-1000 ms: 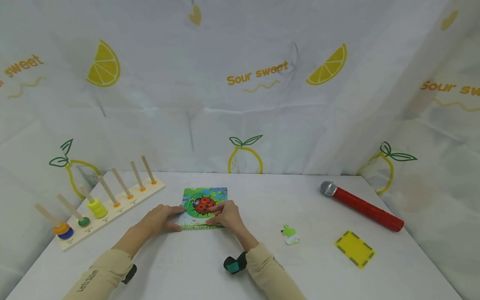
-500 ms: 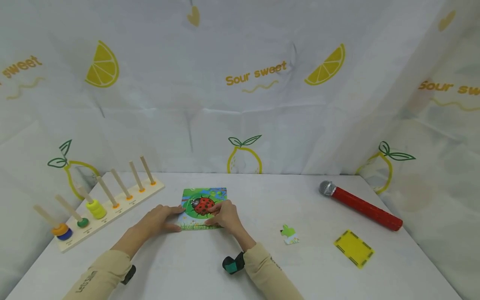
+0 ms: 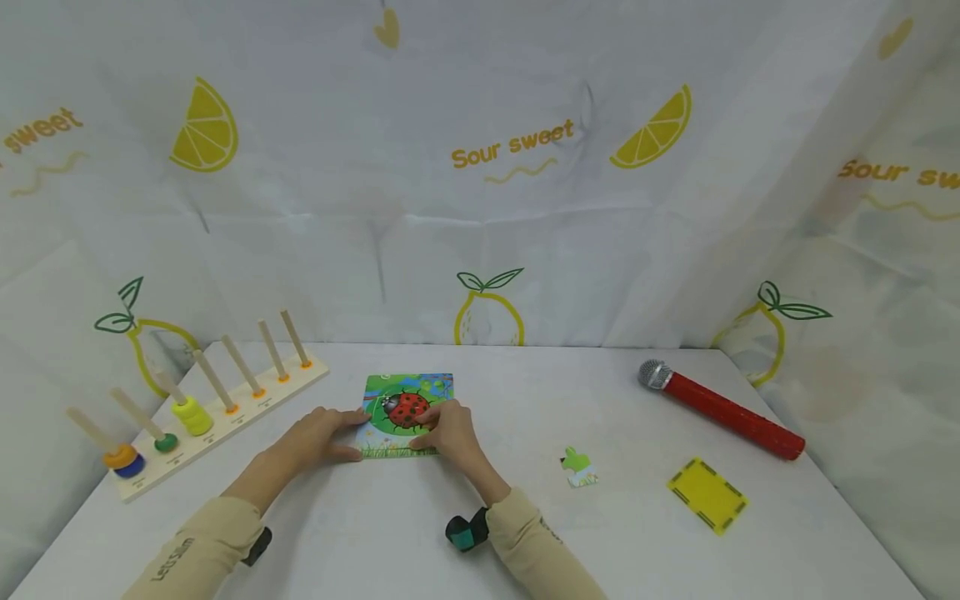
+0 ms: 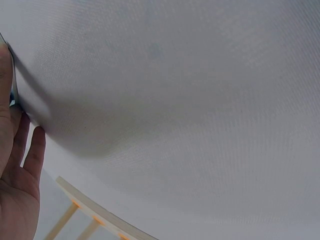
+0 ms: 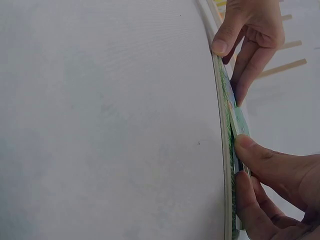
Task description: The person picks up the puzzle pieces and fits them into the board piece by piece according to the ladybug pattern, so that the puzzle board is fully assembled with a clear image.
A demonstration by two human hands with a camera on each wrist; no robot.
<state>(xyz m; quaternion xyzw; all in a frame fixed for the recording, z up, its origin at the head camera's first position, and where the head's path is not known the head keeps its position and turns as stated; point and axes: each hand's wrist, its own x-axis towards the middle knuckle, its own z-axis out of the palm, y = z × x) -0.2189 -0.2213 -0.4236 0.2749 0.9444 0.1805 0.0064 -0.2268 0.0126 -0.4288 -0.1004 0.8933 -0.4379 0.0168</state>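
Observation:
A jigsaw puzzle with a red ladybug [image 3: 403, 410] lies mid-table in the head view. My left hand [image 3: 318, 437] rests at its left side, index finger on the edge and thumb at the near corner. My right hand [image 3: 453, 433] is over the puzzle's lower right part. In the right wrist view, its thumb and fingers [image 5: 246, 143] pinch a puzzle piece whose edge is tilted up from the board; much of the piece is hidden. The left wrist view catches only part of the left hand [image 4: 20, 190]. A loose green puzzle piece [image 3: 579, 467] lies right of the right hand.
A wooden peg stacker [image 3: 296, 379] with several pegs and coloured beads stands at the left. On the right lie a red microphone [image 3: 735, 414] and a yellow rectangular piece [image 3: 707, 495]. A white cloth with lemon prints hangs behind the table.
Both hands stay in nearly the same place on the puzzle. The right fingers shift only slightly; the loose piece and other objects have not moved.

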